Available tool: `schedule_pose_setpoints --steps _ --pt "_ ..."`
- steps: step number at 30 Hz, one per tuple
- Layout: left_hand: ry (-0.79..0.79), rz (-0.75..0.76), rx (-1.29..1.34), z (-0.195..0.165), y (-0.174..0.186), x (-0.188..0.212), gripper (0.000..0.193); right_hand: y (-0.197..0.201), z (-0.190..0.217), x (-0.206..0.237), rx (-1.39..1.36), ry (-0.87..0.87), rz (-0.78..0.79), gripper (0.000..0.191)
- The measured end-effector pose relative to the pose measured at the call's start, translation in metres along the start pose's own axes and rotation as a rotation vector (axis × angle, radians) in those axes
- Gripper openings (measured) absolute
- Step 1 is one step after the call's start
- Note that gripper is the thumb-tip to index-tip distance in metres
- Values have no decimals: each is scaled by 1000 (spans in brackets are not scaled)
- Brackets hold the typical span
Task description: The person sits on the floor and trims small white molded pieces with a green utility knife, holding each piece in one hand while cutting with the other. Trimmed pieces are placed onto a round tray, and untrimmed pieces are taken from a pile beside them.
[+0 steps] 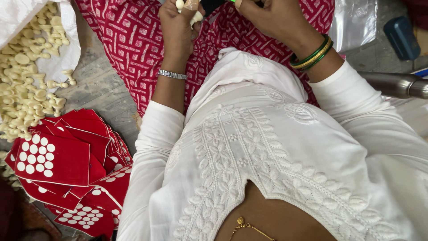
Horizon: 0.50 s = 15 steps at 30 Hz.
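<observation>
My left hand [177,27] is closed around small cream plastic pieces [195,17] at the top of the view, over a red patterned cloth [133,40] on my lap. A metal watch band sits on that wrist. My right hand [272,18] is next to it with fingers curled on something dark at the top edge; what it is I cannot tell, since the frame cuts it off. Green and gold bangles [312,56] ring the right wrist. My white embroidered top fills the lower view.
A heap of cream plastic pegs [26,85] lies on white sheeting at the left. Below it is a pile of red cards with white round dots [53,160]. A steel bottle [397,85], a clear plastic bag [354,22] and a dark blue object [401,38] are at the right.
</observation>
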<state>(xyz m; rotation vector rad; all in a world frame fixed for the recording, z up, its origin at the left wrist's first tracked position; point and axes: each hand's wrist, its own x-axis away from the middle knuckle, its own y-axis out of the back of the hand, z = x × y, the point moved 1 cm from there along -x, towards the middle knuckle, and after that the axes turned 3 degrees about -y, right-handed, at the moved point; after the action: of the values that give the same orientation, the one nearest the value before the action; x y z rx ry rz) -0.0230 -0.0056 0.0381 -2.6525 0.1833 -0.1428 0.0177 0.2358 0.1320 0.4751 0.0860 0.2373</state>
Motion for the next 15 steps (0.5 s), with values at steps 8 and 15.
schedule_pose_setpoints --steps 8,15 --pt "-23 -15 -48 -1 -1 2 16 -3 2 -2 -126 -105 -8 25" --pt "-45 -22 -45 4 -1 1 17 -2 4 0 -137 -99 73 36"
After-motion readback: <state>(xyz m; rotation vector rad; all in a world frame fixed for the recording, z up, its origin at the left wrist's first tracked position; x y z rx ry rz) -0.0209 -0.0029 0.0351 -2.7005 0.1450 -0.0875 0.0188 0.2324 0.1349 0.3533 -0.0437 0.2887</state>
